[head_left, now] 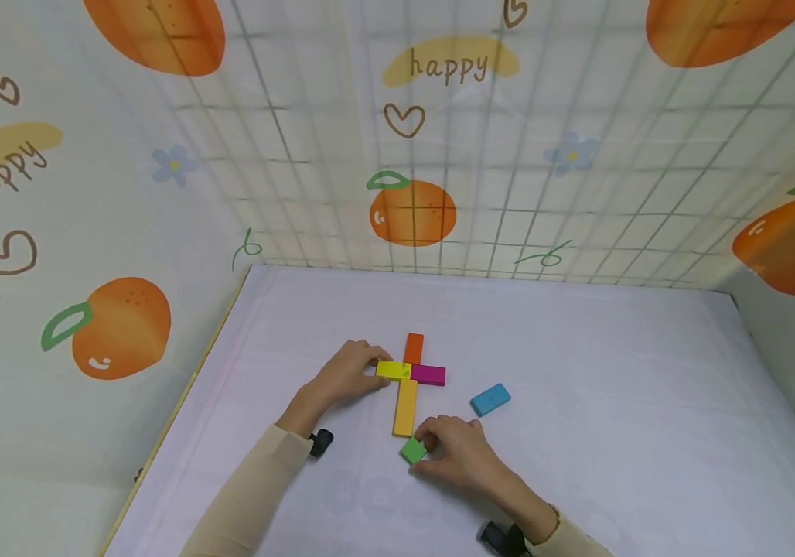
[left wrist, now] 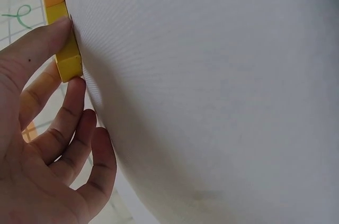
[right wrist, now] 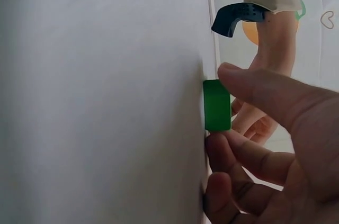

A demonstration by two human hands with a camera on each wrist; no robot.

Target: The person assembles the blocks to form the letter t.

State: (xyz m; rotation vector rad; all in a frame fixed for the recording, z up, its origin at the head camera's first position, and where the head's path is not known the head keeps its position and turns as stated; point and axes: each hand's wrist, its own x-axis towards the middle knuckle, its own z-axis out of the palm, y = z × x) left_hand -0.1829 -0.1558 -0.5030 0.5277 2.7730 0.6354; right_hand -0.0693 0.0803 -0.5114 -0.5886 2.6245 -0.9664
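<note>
My left hand pinches the left end of a yellow block between thumb and fingers; the left wrist view shows the thumb on that yellow block. The yellow block meets a magenta block, with an orange-red block above and a longer amber block below, in a cross shape flat on the table. Just below the amber block, my right hand holds a small green block by its sides. In the right wrist view the green block sits between thumb and fingers, against the tabletop.
A blue block lies at an angle on the white table, to the right of the cross. Printed cloth walls with oranges and hearts stand behind and at both sides. Black wrist devices sit by the sleeves.
</note>
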